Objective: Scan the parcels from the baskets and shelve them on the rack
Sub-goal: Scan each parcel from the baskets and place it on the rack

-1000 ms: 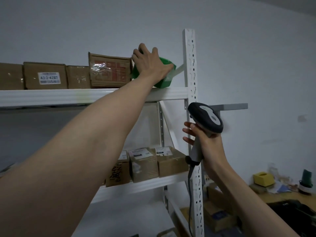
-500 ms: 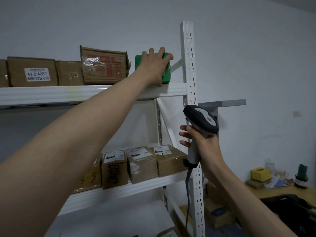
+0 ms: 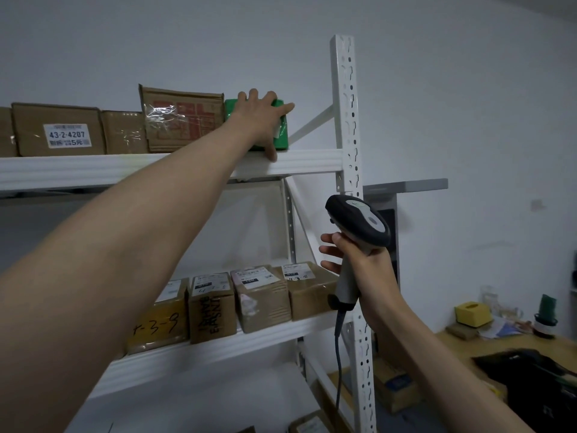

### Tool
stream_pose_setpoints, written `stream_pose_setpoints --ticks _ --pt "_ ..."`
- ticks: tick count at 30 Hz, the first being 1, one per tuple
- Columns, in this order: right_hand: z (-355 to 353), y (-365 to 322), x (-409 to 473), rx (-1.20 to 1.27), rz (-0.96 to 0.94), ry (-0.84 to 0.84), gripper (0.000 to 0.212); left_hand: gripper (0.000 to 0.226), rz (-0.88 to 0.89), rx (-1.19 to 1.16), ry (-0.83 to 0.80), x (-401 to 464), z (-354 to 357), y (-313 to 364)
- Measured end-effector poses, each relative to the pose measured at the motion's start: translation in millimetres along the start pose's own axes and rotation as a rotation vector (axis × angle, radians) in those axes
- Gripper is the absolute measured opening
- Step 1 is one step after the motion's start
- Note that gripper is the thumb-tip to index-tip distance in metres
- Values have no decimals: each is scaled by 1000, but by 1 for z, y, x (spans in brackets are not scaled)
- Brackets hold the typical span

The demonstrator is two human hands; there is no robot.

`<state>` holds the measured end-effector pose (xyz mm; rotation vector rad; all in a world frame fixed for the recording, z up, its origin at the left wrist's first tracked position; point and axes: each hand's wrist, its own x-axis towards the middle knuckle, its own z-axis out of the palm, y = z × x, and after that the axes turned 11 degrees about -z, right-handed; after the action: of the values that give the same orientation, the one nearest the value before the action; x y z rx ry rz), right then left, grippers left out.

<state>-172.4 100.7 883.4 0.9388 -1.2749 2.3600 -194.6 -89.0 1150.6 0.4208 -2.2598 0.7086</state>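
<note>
Left hand (image 3: 262,120) spread flat over the front face of the green parcel (image 3: 279,132), fingers straight and splayed, thumb hanging down past the lip of the top shelf (image 3: 175,165); pressing, not gripping. Green parcel standing upright at the right end of that shelf, just beside the taped cardboard box (image 3: 181,120) on its left, near the white rack upright (image 3: 348,151) on its right. Right hand (image 3: 362,264) wrapped round the handle of the barcode scanner (image 3: 359,226), held low and to the right, cable dangling below, well apart from the parcel. Step in hand, by the look of it: seating the parcel on the shelf. Best done by pushing squarely through the palm so the parcel slides far back without twisting, keeping it snug against the cardboard box, bottom edge fully past the shelf lip. Worth easing the palm off straight towards the near side, thumb first, to avoid tipping the parcel forward. Scanner best kept clear of the upright meanwhile. More labelled brown parcels (image 3: 262,298) lined up on the lower shelf.
</note>
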Motion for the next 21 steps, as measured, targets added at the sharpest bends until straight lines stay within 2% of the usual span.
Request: stream_pose_setpoints --ticks 10,21 --pt "-9 -3 -11 -19 18 42 15 122 5 -29 -51 -10 5 1" --pt "-13 -6 -35 -94 31 60 8 115 53 -104 98 -34 40 -5"
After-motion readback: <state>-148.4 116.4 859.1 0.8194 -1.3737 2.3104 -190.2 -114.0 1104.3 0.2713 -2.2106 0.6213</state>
